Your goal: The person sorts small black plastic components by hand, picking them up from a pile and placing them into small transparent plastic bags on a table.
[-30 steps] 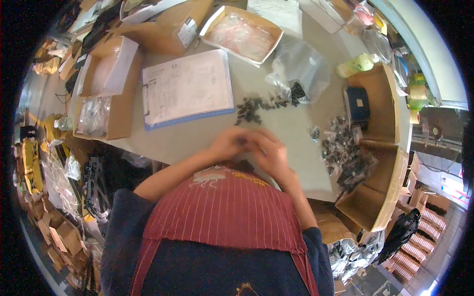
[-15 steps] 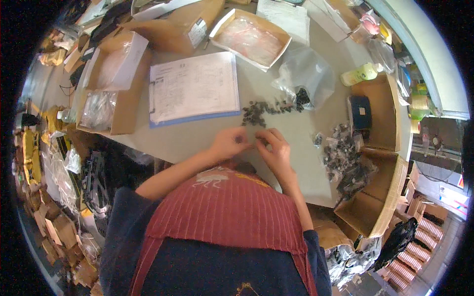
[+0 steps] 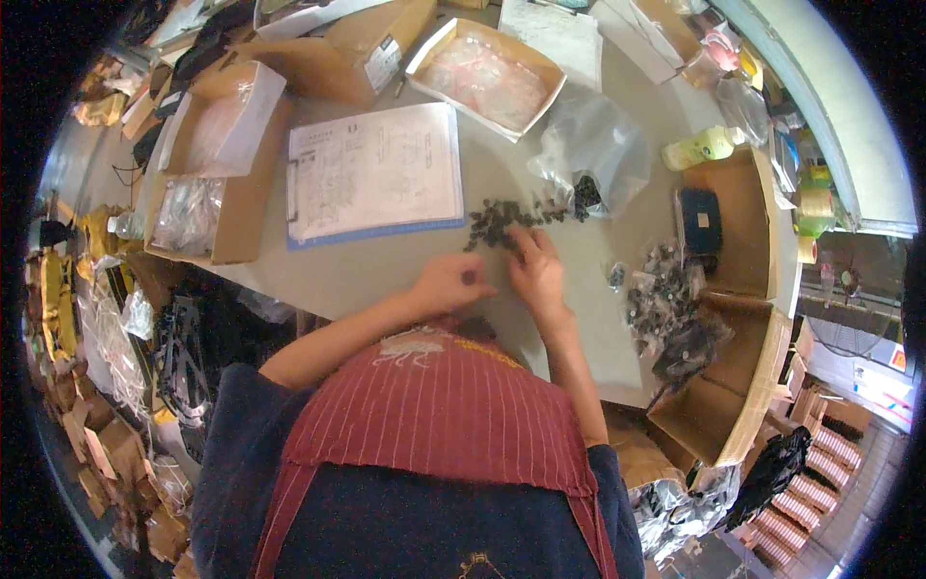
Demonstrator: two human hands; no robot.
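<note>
Small black parts (image 3: 494,220) lie in a loose heap at the middle of the table, with more trailing right to the mouth of a clear plastic bag (image 3: 608,145). My left hand (image 3: 449,281) is curled just in front of the heap, and a dark round piece shows inside its fingers. At the heap's near right edge is my right hand (image 3: 536,274), fingers bent down and close together among the parts. Whatever its fingertips pinch is too small to make out.
A clipboard with printed sheets (image 3: 376,174) lies left of the heap. Cartons with plastic bags (image 3: 236,217) stand farther left. A shallow white box (image 3: 487,77) sits behind. On the right are small bagged parts (image 3: 666,299), open cardboard boxes (image 3: 752,386) and a bottle (image 3: 699,150).
My right hand has moved forward, away from my left hand, to the heap of black parts. My left hand stays nearly in place, with its thumb and fingers slightly farther apart.
</note>
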